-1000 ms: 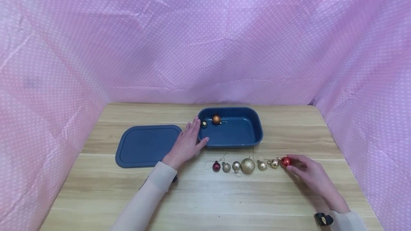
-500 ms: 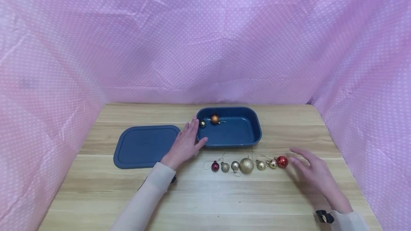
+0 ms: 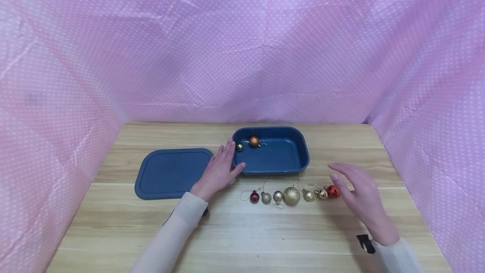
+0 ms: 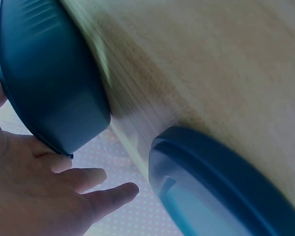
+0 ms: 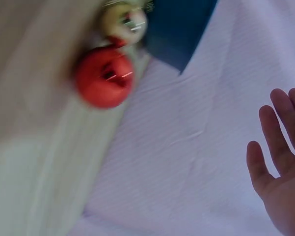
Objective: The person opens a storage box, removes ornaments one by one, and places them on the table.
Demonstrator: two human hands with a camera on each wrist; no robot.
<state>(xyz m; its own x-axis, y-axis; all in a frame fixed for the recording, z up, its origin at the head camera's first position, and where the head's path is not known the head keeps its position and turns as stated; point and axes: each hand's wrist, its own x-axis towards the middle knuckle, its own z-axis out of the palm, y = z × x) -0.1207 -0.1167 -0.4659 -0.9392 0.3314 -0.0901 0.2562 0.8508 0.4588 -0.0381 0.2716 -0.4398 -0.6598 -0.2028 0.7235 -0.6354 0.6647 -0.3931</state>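
My left hand (image 3: 217, 174) rests at the left end of a blue box (image 3: 276, 167), fingers extended along its rim. The left wrist view shows thumb and fingers (image 4: 113, 196) spread, some touching the box wall. Inside the box lie an orange glitter bauble (image 3: 254, 141) and a small gold bauble (image 3: 239, 146). My right hand (image 3: 361, 195) hovers beside a shiny red bauble (image 3: 333, 191), fingers extended and holding nothing. That bauble ends a row with a big gold glitter bauble (image 3: 291, 196), several smaller gold and silver ones, and a dark red bauble (image 3: 254, 197) at the left.
A flat blue lid (image 3: 170, 174) lies left of the box, partly behind my left hand. The wooden table (image 3: 303, 239) is bordered by pink dotted cloth (image 3: 246, 54) at the back and sides. Thin hanging strings trail from some baubles.
My right hand has let go of the red bauble, drawn back from it, then risen and shifted slightly left. The left hand stays at the box.
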